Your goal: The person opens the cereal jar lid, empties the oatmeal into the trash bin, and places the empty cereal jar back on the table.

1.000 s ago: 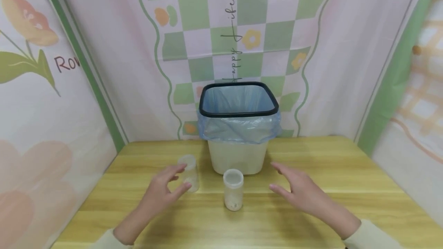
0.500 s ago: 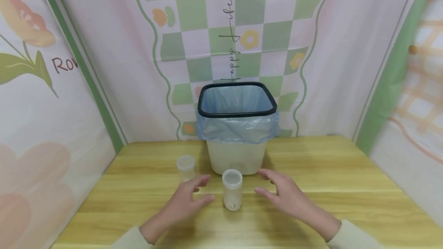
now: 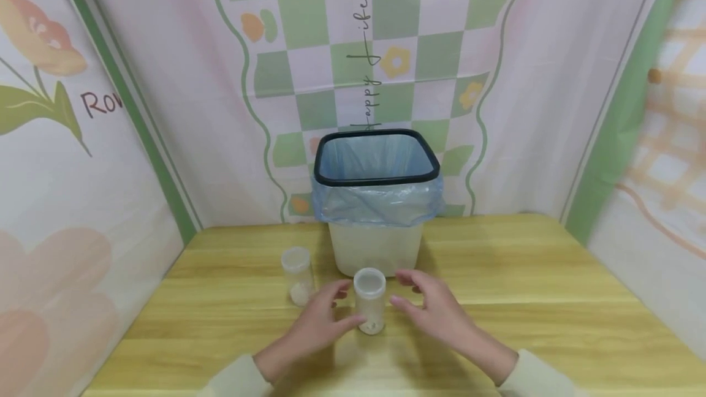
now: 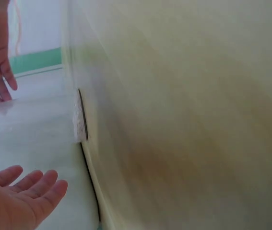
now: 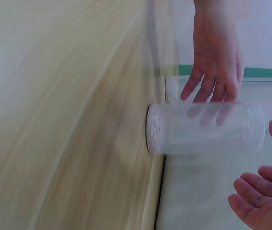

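Note:
A clear cylindrical plastic jar (image 3: 370, 299) stands upright on the wooden table, with white bits at its bottom; the right wrist view shows those white bits (image 5: 156, 129) sideways. My left hand (image 3: 322, 317) is at the jar's left side, fingers loosely curved, thumb overlapping its lower wall in the head view. On the other side, my right hand (image 3: 436, 308) faces the jar with fingers apart and a gap to it. Through the clear wall, the right wrist view shows the left hand's fingertips (image 5: 210, 93). A second similar jar (image 3: 298, 274) stands farther left with white stuff inside.
Behind the jars stands a pale bin (image 3: 375, 250) with a black rim (image 3: 380, 181) and a blue liner bag (image 3: 380, 204) folded over its edge. Printed curtains (image 3: 436, 11) enclose the table (image 3: 496, 262) at the back and both sides.
Both hands have moved inward toward the middle jar, the left from beside the farther jar to this jar's side. The farther jar is uncovered again. Both jars stand where they were.

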Tool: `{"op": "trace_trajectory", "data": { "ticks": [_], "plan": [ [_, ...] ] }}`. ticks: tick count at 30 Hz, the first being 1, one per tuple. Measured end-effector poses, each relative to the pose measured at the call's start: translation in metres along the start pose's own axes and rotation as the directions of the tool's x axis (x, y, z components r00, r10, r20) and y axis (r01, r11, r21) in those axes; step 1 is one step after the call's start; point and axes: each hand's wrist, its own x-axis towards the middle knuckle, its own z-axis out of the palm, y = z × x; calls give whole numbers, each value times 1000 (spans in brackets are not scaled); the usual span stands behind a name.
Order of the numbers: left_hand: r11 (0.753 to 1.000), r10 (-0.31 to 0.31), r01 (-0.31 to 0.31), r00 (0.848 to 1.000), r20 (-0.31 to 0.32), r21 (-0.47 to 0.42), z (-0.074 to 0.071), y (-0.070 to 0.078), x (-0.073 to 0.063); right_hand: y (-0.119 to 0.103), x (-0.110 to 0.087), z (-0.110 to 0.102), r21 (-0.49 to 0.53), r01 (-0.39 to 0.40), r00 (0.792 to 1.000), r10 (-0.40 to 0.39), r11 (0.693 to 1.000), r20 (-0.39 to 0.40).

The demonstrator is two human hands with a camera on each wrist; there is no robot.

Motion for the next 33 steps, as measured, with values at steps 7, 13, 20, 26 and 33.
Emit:
{"op": "trace_trajectory", "data": {
  "ticks": [7, 13, 20, 26, 33],
  "plan": [
    [995, -14, 10, 999, -34, -103, 12, -1, 7, -7, 2, 17, 132, -97, 994, 103, 987, -38],
    [991, -34, 29, 999, -36, -129, 22, 0, 11, -11, 3, 30, 222, -143, 983, 165, 965, -84],
    [990, -76, 69, 996, -54, -123, 28, 2, 14, -12, 4, 40, 265, -146, 976, 183, 953, -119],
    [988, -87, 81, 995, -40, -131, 29, 5, 16, -11, 4, 45, 280, -149, 973, 191, 948, -129],
    [989, -70, 64, 997, -42, -131, 28, 7, 16, -13, 2, 47, 305, -139, 973, 187, 942, -134]
  ]
}}
